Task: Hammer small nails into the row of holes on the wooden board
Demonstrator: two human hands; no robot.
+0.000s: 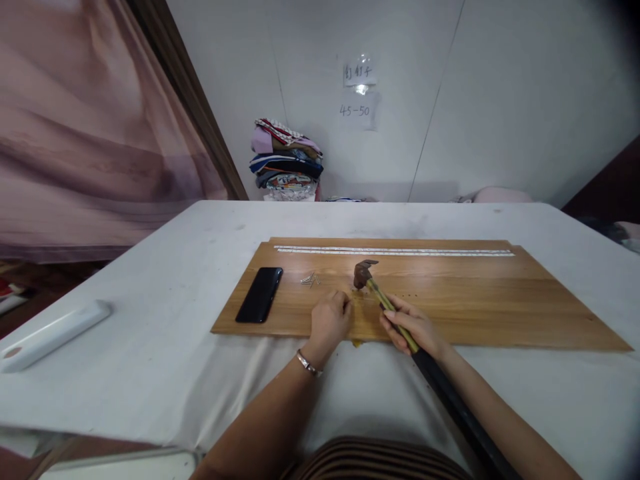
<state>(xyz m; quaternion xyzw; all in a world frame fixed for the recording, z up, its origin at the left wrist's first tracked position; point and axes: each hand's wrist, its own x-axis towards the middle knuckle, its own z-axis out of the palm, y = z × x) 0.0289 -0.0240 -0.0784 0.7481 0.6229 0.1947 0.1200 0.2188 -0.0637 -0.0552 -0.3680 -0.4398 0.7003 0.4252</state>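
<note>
Gripping hammer (375, 291) in right hand (413, 327), handle slanting back-right, head just beyond clenched left hand (330, 321) on board (475, 300).

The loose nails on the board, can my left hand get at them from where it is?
Probably yes. The left hand rests on the board just this side of the nails, with only bare wood between; the phone lies off to the left and the hammer to the right.

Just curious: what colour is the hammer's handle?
The hammer handle is yellow in its upper part, black lower down; head view.
</note>
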